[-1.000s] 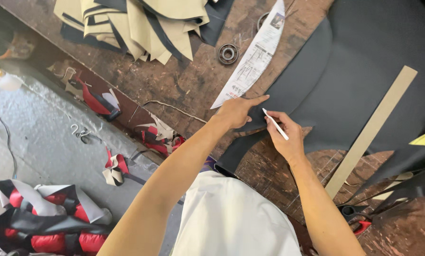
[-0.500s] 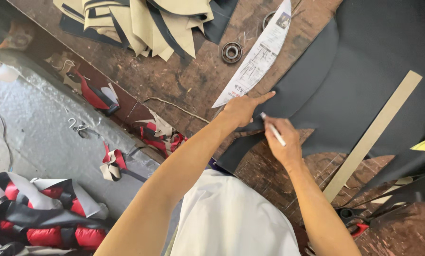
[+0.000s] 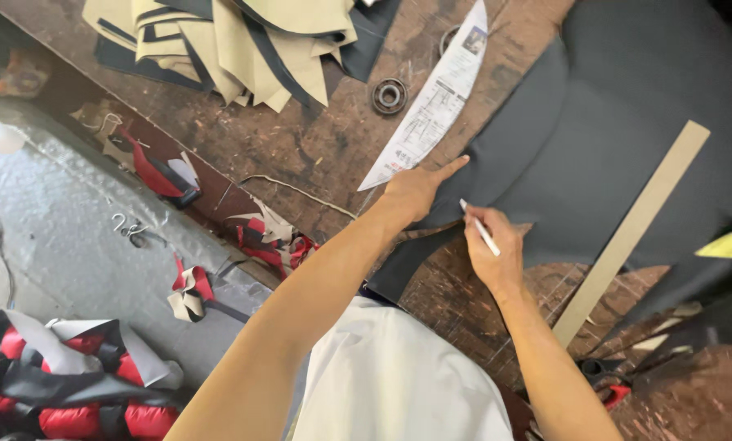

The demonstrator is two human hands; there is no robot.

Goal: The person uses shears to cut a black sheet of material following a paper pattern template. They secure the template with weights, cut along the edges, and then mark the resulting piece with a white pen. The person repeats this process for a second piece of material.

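A large sheet of dark grey material [image 3: 611,163] lies across a scarred wooden worktable [image 3: 317,147]. My left hand [image 3: 415,189] presses flat on the sheet's near-left edge, index finger stretched toward a curved printed paper pattern [image 3: 435,102]. My right hand [image 3: 490,249] grips a thin white marker [image 3: 480,229], its tip touching the dark sheet just right of my left hand. A long tan ruler strip [image 3: 631,233] lies diagonally on the sheet, to the right of my right hand.
A pile of tan and dark cut pieces [image 3: 235,41] sits at the table's far left. A metal bearing ring [image 3: 389,95] rests near the pattern. Red, black and white scraps [image 3: 64,384] litter the grey floor. Red-handled scissors [image 3: 607,388] lie at the near right.
My right hand with the marker has slid slightly left and nearer along the sheet's edge. My left hand stays pressed in place. The view has shifted a little.
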